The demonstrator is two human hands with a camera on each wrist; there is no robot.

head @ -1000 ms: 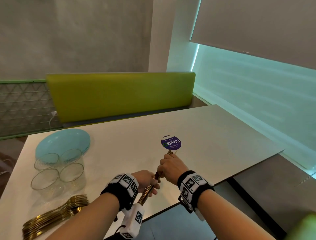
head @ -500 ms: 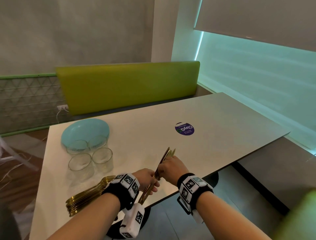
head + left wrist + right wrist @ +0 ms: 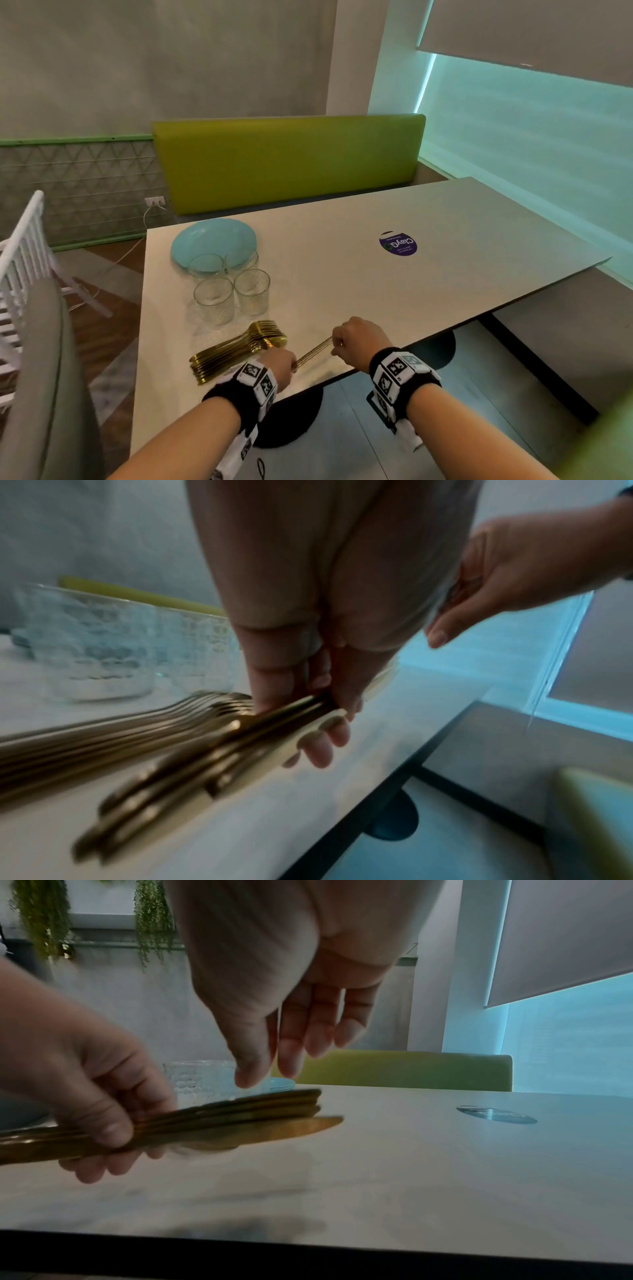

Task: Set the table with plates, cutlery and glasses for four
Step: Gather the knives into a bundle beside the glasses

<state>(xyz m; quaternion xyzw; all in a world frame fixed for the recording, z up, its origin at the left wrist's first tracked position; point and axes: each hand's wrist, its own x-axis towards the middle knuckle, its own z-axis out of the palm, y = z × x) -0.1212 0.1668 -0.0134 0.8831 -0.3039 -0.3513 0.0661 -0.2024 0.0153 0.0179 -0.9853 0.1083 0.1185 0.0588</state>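
My left hand (image 3: 279, 365) grips a bundle of gold knives (image 3: 313, 353) by the handles, low over the white table (image 3: 376, 291) near its front edge. In the left wrist view the fingers (image 3: 301, 696) curl round the knives (image 3: 192, 761). My right hand (image 3: 356, 337) hovers at the blade ends. In the right wrist view its fingers (image 3: 291, 1053) hang straight above the knives (image 3: 240, 1118) and hold nothing. A pile of gold forks (image 3: 236, 353) lies just left of the knives. Several glasses (image 3: 233, 294) stand behind it, before stacked blue plates (image 3: 212, 240).
A purple round sticker (image 3: 398, 243) sits mid-table. A green bench (image 3: 287, 161) runs along the far side. A grey chair back (image 3: 51, 377) and a white slatted chair (image 3: 24, 246) stand at the left. The table's front edge (image 3: 479, 315) is close to my hands.
Both hands have brought the knives left toward the fork pile and laid them lower and flatter. My right hand, earlier closed on the bundle, now has its fingers off it.
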